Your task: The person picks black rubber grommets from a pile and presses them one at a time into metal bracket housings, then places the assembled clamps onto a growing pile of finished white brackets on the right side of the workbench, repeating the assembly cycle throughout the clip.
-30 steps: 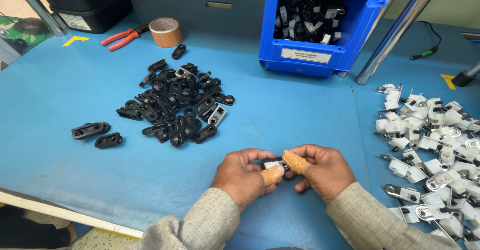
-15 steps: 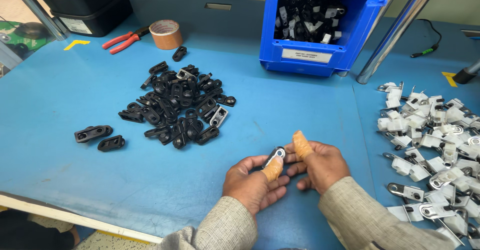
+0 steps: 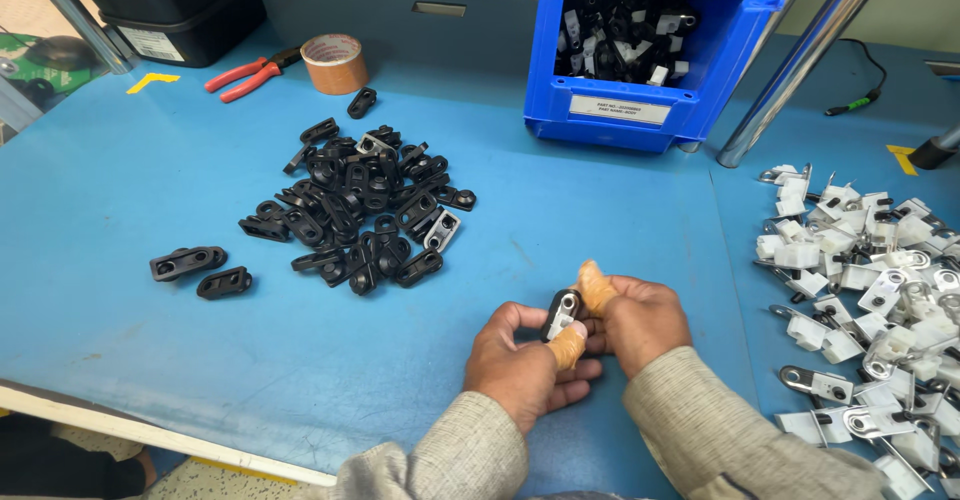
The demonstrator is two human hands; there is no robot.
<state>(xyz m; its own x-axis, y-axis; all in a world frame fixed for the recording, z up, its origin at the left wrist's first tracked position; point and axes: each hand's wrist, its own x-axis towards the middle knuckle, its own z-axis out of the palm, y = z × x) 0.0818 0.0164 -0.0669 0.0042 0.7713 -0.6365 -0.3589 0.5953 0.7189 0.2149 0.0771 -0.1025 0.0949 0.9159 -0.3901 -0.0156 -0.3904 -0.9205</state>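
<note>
Head view: left hand (image 3: 520, 365) and right hand (image 3: 640, 320) pressed together near the middle of the worktop (image 3: 130, 360), both pinching one black clip (image 3: 562, 313) with a metal insert. Black pile (image 3: 360, 210) far left, white pile (image 3: 870, 290) right, blue bin (image 3: 650, 110) far.

Blue bench (image 3: 600, 220), black clip pile (image 3: 360, 205), white-metal clip pile (image 3: 870, 290), blue bin (image 3: 650, 110), tape roll (image 3: 333, 63), red pliers (image 3: 250, 73)
</note>
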